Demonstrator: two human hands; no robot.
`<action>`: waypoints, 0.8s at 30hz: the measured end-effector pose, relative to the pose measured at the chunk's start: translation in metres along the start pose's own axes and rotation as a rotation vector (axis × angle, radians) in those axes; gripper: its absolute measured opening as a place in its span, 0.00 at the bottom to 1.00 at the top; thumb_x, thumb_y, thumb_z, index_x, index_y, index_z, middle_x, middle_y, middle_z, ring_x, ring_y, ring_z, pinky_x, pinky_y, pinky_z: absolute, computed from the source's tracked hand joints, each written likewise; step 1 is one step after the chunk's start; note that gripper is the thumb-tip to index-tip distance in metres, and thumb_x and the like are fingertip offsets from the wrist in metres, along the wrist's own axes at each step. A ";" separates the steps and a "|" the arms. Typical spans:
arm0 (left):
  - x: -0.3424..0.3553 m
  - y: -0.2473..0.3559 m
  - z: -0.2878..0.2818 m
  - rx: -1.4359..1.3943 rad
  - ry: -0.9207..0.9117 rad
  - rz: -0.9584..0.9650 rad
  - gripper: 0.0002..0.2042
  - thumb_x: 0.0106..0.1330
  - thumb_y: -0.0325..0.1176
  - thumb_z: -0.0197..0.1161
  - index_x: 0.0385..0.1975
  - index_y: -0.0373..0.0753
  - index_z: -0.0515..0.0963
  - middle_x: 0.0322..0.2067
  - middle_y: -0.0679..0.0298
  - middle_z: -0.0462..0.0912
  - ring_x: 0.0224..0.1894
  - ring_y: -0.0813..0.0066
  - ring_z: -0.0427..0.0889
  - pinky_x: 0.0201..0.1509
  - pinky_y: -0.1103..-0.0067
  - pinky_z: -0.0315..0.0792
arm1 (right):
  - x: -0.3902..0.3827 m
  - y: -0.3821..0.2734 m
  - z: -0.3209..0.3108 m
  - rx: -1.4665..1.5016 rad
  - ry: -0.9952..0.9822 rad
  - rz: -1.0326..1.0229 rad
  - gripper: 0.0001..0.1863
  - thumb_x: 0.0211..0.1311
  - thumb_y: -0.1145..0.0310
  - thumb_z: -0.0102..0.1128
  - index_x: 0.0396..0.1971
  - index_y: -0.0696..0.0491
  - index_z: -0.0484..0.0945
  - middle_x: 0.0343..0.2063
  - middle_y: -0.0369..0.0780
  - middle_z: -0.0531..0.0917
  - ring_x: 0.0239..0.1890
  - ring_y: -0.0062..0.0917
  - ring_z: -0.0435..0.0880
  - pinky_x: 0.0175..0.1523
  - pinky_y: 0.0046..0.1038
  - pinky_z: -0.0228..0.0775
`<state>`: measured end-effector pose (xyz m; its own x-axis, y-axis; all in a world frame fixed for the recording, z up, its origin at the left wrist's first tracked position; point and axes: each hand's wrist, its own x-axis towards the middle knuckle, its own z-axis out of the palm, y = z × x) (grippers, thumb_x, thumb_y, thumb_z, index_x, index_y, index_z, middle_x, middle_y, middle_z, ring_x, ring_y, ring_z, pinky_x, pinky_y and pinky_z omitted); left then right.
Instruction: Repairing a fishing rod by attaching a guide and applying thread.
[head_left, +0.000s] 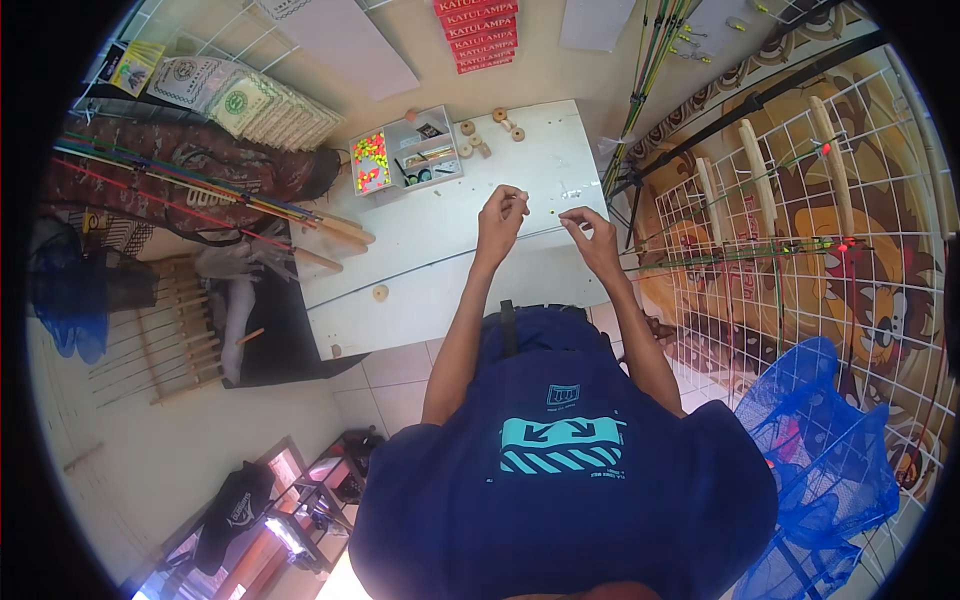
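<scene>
Over the right part of the white table (430, 235), both hands are raised a short way apart. My left hand (503, 214) is closed, thumb and forefinger pinched together; what lies between the tips is too small to make out. My right hand (594, 238) also pinches with thumb and forefinger, pointing toward the left one, and its contents cannot be made out either. Between the hands shows a tiny yellow-green bead-like speck (553, 211); whether it hangs on a thread or lies on the table, I cannot tell.
A divided plastic box (432, 178) holds red and yellow beads (371, 163) and small parts. Wooden spools (500, 115) stand beside it, another spool (380, 293) nearer. Rods (335, 232) overlap the table's left edge. At right are a wire rack (770, 220) and blue netting (820, 450).
</scene>
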<state>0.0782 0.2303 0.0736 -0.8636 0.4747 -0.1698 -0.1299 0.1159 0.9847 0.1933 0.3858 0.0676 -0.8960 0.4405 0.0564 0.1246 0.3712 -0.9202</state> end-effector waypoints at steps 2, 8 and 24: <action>0.001 0.007 -0.003 -0.107 -0.048 -0.071 0.10 0.70 0.36 0.56 0.39 0.35 0.71 0.30 0.56 0.82 0.28 0.75 0.81 0.30 0.80 0.72 | 0.002 0.003 -0.003 0.001 -0.006 -0.004 0.07 0.60 0.70 0.62 0.36 0.56 0.82 0.32 0.41 0.85 0.33 0.26 0.81 0.41 0.27 0.72; -0.004 0.021 0.018 -0.648 -0.039 -0.165 0.09 0.76 0.37 0.46 0.44 0.38 0.62 0.41 0.41 0.80 0.41 0.58 0.83 0.45 0.71 0.79 | 0.005 0.002 -0.005 -0.003 -0.024 0.008 0.08 0.60 0.70 0.63 0.36 0.58 0.82 0.32 0.42 0.85 0.34 0.28 0.82 0.43 0.28 0.72; -0.006 0.024 0.058 0.014 -0.088 0.191 0.09 0.77 0.36 0.37 0.43 0.37 0.57 0.42 0.39 0.81 0.47 0.49 0.83 0.52 0.66 0.74 | 0.015 -0.009 -0.013 -0.106 -0.085 -0.101 0.06 0.57 0.78 0.61 0.36 0.60 0.81 0.33 0.44 0.83 0.34 0.32 0.82 0.42 0.29 0.73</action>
<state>0.1081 0.2810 0.0963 -0.8257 0.5638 0.0170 0.0397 0.0280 0.9988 0.1839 0.3993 0.0820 -0.9386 0.3271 0.1095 0.0720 0.4962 -0.8652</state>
